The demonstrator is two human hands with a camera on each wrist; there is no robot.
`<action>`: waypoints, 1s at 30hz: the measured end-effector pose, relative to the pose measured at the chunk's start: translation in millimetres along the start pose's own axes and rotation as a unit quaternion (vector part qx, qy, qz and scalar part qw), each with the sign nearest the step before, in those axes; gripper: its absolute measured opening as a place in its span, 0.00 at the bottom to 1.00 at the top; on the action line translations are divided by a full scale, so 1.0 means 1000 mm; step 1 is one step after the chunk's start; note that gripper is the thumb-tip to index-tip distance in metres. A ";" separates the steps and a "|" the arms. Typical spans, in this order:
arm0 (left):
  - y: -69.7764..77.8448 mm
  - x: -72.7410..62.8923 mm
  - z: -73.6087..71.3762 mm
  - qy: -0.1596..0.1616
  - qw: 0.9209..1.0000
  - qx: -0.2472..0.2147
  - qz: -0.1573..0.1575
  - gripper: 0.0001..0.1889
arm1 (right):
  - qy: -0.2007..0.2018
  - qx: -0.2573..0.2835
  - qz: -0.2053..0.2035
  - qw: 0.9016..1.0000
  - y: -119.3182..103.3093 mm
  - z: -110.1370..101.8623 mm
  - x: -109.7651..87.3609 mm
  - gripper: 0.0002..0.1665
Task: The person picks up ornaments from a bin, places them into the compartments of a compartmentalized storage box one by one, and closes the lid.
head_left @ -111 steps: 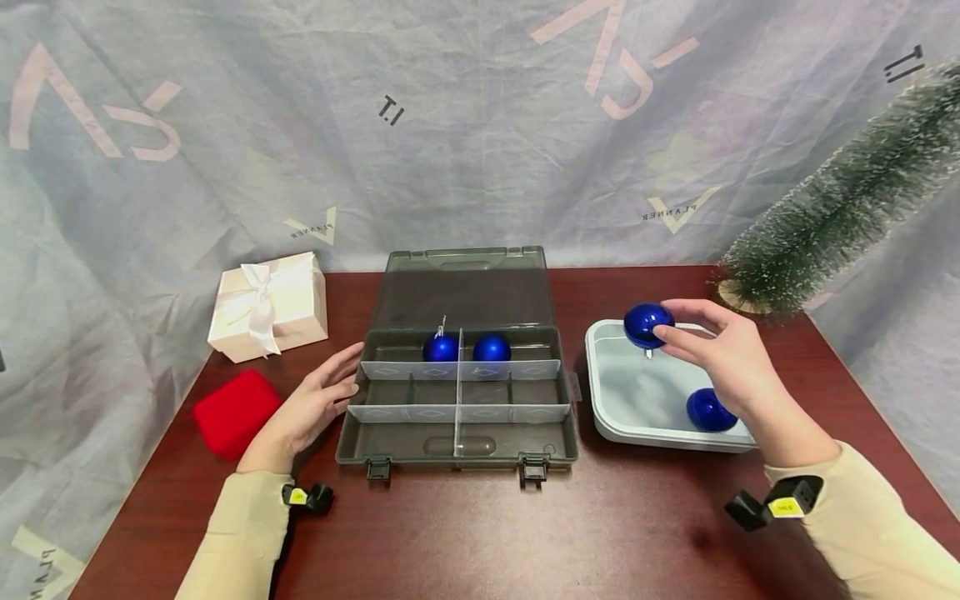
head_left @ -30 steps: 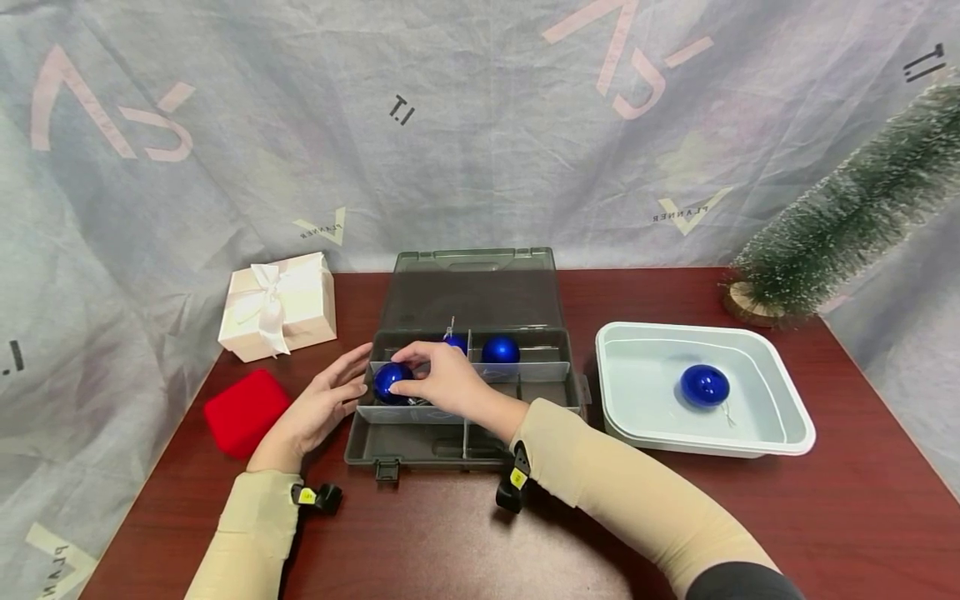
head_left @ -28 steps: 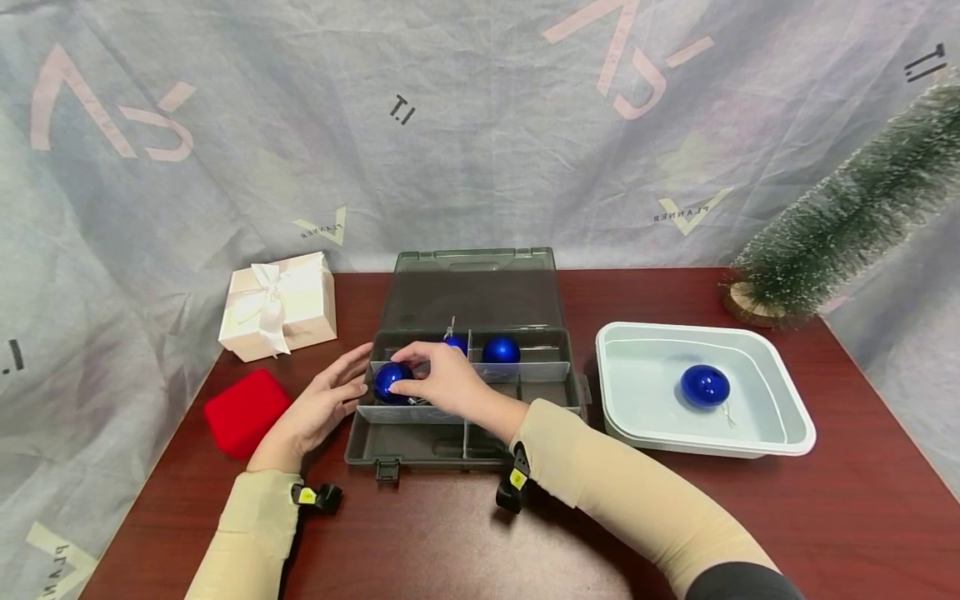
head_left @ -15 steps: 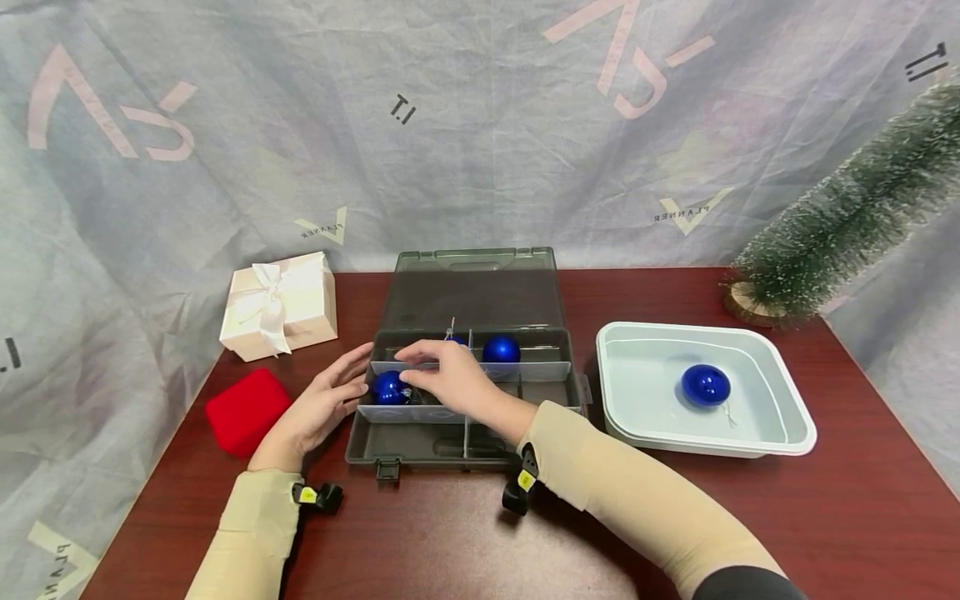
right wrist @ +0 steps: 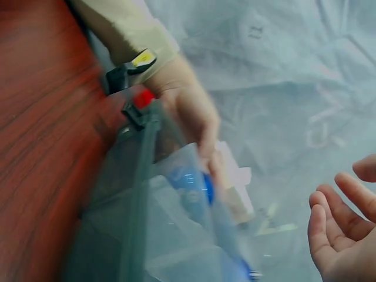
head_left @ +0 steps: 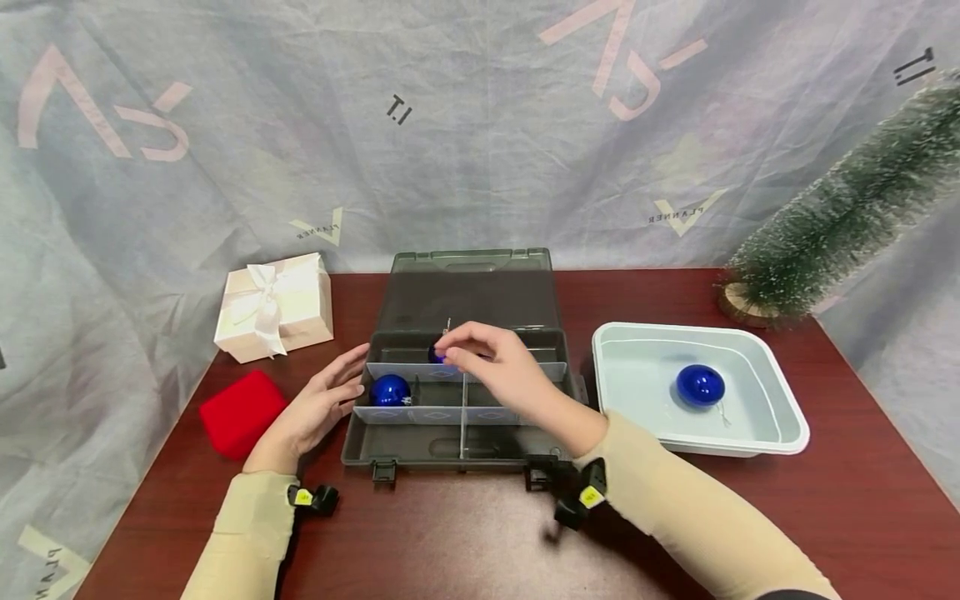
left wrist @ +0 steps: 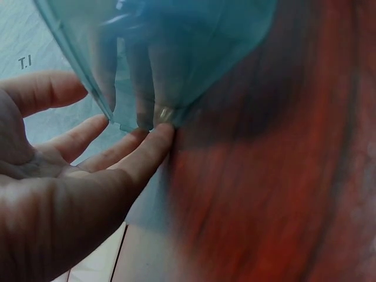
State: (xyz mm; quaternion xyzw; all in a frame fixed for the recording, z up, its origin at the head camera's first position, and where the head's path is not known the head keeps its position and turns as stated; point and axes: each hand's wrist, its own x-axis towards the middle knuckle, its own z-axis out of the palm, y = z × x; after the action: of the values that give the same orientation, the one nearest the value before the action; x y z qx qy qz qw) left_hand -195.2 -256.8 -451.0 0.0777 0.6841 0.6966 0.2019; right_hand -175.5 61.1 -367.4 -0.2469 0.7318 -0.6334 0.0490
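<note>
A dark translucent compartment box (head_left: 420,442) lies with its lid raised. My left hand (head_left: 318,408) touches the box's left side with its fingertips; in the left wrist view the fingers (left wrist: 126,161) are straight against the wall. One shiny blue Christmas bauble (head_left: 391,390) sits in the left end of the middle row. Another blue bauble (head_left: 435,355), in the back row, shows only partly behind my right fingers. My right hand (head_left: 510,371) hovers over the box's right half, and the right wrist view shows its loosely bent fingers (right wrist: 341,220) holding nothing.
To the right stands a white tub (head_left: 787,417) with a blue bauble (head_left: 701,386) inside. A frosted miniature tree (head_left: 847,200) is at the back right. On the left are a white gift box (head_left: 292,308) with a ribbon and a red box (head_left: 243,414).
My right hand carried a bauble from over the tub into the middle row's left end, let it go, then moved back to the right. My left hand stayed at the box's side.
</note>
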 end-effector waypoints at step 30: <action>0.002 -0.002 0.002 -0.005 1.000 0.002 0.004 0.35 | 0.199 0.002 -0.062 0.978 -0.031 -0.176 -0.119 0.16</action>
State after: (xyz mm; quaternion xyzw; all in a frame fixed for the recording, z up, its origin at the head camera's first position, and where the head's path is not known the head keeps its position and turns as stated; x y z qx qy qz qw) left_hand -193.1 -255.3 -448.2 0.0837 0.6844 0.6954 0.2024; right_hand -130.2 267.5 -332.8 -0.1603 0.7087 -0.6734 -0.1366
